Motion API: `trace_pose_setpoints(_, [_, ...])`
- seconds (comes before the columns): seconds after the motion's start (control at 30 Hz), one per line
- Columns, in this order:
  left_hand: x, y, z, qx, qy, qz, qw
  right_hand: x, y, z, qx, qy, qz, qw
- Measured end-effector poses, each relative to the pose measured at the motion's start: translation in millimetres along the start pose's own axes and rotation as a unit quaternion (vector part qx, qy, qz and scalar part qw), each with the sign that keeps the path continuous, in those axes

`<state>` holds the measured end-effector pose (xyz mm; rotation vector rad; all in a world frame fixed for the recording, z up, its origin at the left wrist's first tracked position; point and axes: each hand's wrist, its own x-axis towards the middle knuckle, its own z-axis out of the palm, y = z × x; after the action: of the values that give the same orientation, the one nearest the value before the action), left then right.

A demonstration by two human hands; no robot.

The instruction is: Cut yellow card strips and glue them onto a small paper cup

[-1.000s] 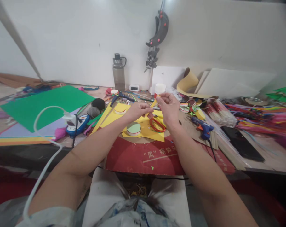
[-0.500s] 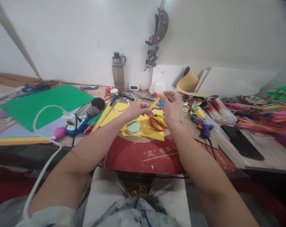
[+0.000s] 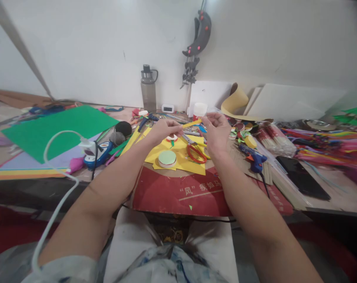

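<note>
Between my two hands a narrow yellow strip [image 3: 192, 124] stretches almost level above the table. My left hand [image 3: 166, 130] pinches its left end, and my right hand [image 3: 216, 129] grips the other end between thumb and fingers. Below them lie yellow foam or paper sheets [image 3: 193, 167]. On these sits a round piece with a pale green top [image 3: 167, 158] and a white side. Red-handled scissors [image 3: 196, 154] rest under the strip, partly behind my right hand. A small white round piece with red and green bits [image 3: 172, 138] shows just below my left hand.
A red board [image 3: 166, 192] lies at the front edge. To the right are a blue glue gun [image 3: 256, 162] and a black phone [image 3: 302, 177]. A green sheet [image 3: 57, 129] and a blue device with a white cable [image 3: 98, 154] are at left; a bottle [image 3: 149, 92] stands behind.
My left hand has moved left and up, away from my right hand. The yellow strip has gone from steeply slanted to nearly level, and the small round piece beneath has come into view.
</note>
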<state>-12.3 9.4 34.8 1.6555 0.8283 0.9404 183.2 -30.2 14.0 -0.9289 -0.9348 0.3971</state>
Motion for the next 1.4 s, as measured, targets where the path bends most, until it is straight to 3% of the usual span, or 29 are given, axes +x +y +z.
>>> trace_pose_setpoints(0.3, [4.9,-1.9,-5.8,-0.193,0.046,-0.036,0.979,-2.0,-2.8,0.4,-0.001,-0.037,0.018,0.999])
trace_pose_setpoints(0.73, [8.4,-6.4,-6.7,-0.182,0.051,0.007,0.982,-5.2,-9.0,0.4,-0.032,-0.031,-0.018,0.999])
trace_pose_setpoints(0.93, [10.0,-4.7,-13.4,-0.161,0.063,-0.012,0.985,-9.1,-8.2,2.9,-0.036,-0.025,-0.019,0.999])
trace_pose_setpoints(1.13, [12.9,-8.4,-17.6,-0.172,0.05,-0.029,0.983,-10.0,-3.6,3.5,-0.031,-0.036,-0.007,0.999])
trace_pose_setpoints(1.23, [10.6,-6.6,-11.1,-0.227,0.051,-0.042,0.972,-7.5,1.0,3.4,-0.001,-0.007,0.01,1.0])
trace_pose_setpoints(1.4, [1.4,-2.0,6.7,-0.252,-0.031,-0.039,0.967,-3.9,10.5,4.0,0.047,0.058,0.059,0.995])
